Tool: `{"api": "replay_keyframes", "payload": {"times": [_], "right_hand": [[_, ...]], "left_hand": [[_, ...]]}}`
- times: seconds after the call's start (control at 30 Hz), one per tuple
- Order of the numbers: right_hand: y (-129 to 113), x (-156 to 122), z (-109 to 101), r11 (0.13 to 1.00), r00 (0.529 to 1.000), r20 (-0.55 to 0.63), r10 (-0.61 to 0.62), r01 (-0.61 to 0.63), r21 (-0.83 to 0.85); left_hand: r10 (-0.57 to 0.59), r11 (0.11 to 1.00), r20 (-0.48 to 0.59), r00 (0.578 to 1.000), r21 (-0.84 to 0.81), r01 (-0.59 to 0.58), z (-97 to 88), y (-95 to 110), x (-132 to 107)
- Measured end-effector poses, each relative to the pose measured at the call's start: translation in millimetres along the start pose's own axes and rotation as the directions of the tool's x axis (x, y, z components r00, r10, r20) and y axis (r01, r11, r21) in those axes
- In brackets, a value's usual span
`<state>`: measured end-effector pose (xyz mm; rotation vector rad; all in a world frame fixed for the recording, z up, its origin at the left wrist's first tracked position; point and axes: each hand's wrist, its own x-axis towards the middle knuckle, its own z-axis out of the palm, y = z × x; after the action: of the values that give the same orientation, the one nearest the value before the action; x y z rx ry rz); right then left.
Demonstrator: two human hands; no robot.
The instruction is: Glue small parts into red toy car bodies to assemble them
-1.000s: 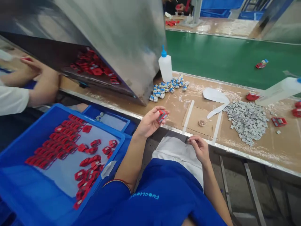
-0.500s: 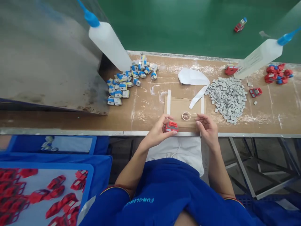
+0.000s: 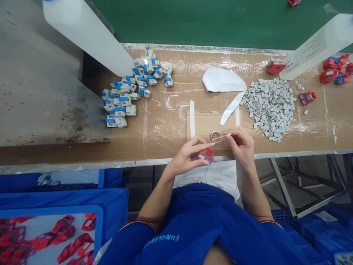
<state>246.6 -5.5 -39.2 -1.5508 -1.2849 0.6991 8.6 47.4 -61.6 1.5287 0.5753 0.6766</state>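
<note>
Left hand (image 3: 187, 157): grip closed around a red plastic rectangular part (image 3: 205, 155), held just over the front edge of the wooden tabletop (image 3: 162, 121). Right hand (image 3: 241, 146): grip pinched shut on a thin pale stick (image 3: 226, 135), its tip just beside a small round clear dish (image 3: 216, 136) on a tan cardboard sheet (image 3: 200, 123). From the hands, loose grey rectangular pieces (image 3: 270, 110) at 2 o'clock, blue-and-white blocks (image 3: 122, 99) at 10 o'clock.
</note>
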Motion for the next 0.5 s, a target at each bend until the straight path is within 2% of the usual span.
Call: {"api": "replay_keyframes", "payload": {"times": [0.1,0.27,0.5], "right_hand": [[1,-1,2,0.997,0.999,-0.04,0.024,-0.021,0.076],[-4,-1,9,0.981,0.99,-0.082,0.115,-0.101,0.164],[-6,1,11,0.977,0.991,-0.097,0.094,-0.073,0.201]], "left_hand": [[-0.018,0.996,-0.038,0.999,-0.092,0.014,1.7,-4,-6],[-0.145,0.954,-0.115,0.983,-0.281,0.108,8.0,-8,-10],[-0.174,0.947,-0.177,0.969,-0.3,0.115,9.2,-2,-10]]}}
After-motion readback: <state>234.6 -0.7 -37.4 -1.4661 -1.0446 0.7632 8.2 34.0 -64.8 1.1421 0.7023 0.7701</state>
